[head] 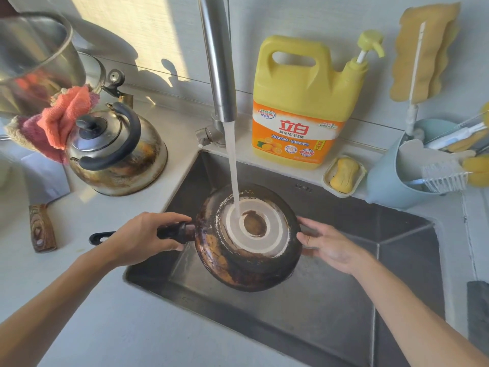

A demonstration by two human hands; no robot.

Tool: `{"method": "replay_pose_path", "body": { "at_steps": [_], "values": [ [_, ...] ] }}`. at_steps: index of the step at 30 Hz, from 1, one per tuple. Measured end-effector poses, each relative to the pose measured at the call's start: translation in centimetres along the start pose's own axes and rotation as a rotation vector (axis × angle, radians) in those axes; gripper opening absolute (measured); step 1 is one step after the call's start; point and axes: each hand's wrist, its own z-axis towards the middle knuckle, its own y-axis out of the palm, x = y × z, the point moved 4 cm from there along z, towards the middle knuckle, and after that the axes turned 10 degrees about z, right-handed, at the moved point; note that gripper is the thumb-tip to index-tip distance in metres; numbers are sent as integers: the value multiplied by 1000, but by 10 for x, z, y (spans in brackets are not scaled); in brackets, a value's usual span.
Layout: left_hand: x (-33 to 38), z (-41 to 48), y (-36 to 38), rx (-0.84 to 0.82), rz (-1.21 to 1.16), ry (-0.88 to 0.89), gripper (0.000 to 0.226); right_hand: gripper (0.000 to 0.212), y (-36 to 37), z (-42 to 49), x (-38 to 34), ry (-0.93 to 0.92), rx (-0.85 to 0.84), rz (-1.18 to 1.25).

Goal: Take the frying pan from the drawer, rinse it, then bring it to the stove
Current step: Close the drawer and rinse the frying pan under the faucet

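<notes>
The pan (248, 237) is held upside down over the sink (344, 300), its scorched, brown-stained underside facing up and tilted a little toward the person. Water (234, 176) runs from the tap (218, 62) straight onto the pale ring of the pan's base, just left of the dark centre disc.

The left hand (144, 237) is wrapped tight around the pan's black handle (174, 231), fingers curled over the top, with the handle's looped end poking out past the wrist on the sink's left edge. The right hand (328, 245) is flat and spread, fingers resting against the pan's right rim; it steadies rather than clasps, with nothing closed inside it.

Behind the sink, right of the tap, stands a yellow soap jug (301, 102) with a pump. Just right of the jug, at the sink's back edge, a yellow soap bar (344, 174) lies in a small dish. Further right of the sink a blue holder (389, 178) carries brushes, and a yellow cloth (426, 49) hangs on the wall above it.

Left of the sink sits a stained kettle (116, 149) on the counter (105, 313), with an orange rag (63, 117) draped beside it and a steel pot (34, 62) behind. A wooden knife handle (42, 229) lies on the counter near the left forearm.
</notes>
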Motion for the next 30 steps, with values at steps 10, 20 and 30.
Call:
{"method": "replay_pose_path", "body": {
  "at_steps": [10, 20, 30],
  "values": [
    [-37, -49, -1, 92, -29, -101, 57, 57, 42, 8, -3, -69, -71, -103],
    [-4, -45, 13, 108, 18, -15, 57, 60, 7, -16, 22, -68, 6, -103],
    [24, -5, 20, -18, 50, 40, 54, 52, -30, -22, 16, 28, 59, -21]
  ]
}}
